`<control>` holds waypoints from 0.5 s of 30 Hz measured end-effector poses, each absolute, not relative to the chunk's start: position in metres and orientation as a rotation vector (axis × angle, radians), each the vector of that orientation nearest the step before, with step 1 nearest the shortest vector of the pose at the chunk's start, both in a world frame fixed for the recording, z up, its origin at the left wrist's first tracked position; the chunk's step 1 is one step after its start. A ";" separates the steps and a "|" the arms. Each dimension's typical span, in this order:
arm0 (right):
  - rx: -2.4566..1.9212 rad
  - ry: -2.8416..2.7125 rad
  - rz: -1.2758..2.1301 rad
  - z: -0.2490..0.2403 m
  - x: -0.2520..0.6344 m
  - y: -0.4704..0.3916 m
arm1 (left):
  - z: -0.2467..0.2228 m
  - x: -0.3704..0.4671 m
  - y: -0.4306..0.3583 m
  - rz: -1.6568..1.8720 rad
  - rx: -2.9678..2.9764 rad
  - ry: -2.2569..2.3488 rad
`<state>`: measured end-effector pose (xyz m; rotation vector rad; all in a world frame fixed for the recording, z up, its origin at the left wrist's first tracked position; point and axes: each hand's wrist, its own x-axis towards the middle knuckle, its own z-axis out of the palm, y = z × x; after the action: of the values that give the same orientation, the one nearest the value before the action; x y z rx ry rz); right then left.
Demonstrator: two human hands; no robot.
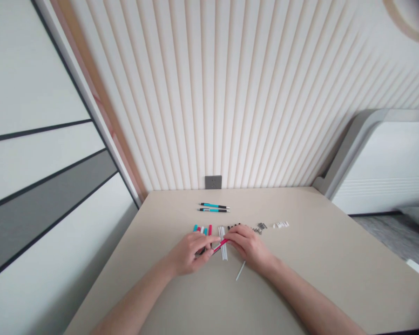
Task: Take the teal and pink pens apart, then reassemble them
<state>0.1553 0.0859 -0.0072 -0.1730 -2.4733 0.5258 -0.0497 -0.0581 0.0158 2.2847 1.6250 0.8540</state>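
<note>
Between my two hands is a red pen barrel [219,246], tilted up to the right, with a dark part at its left end. My left hand [192,251] is closed on that lower left end, its index finger stretched along above the barrel. The fingers of my right hand [247,244] pinch the upper right end. Just behind the barrel lie several thin white refill tubes [224,255]. One single thin tube [240,271] rests on the table below my right hand. My fingers partly hide coloured barrels [210,230] behind my left hand.
Two assembled blue and black pens [214,210] lie farther back on the table [174,204]. Small black pieces [234,225], metal springs [262,226] and white pieces [282,224] lie behind and right of my right hand. A dark wall socket [213,182] sits above the table's back edge.
</note>
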 end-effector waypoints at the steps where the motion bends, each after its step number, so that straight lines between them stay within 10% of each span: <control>1: -0.145 -2.473 0.503 -0.008 0.155 0.086 | 0.017 -0.047 -0.057 0.826 2.252 1.646; 15: -0.288 -2.422 0.578 0.015 0.175 0.098 | 0.025 -0.079 -0.086 0.740 2.164 2.413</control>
<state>0.1749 0.0978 0.0146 -0.2877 -2.4223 0.5778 -0.0791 -0.0858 0.0247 2.1637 2.4133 0.7401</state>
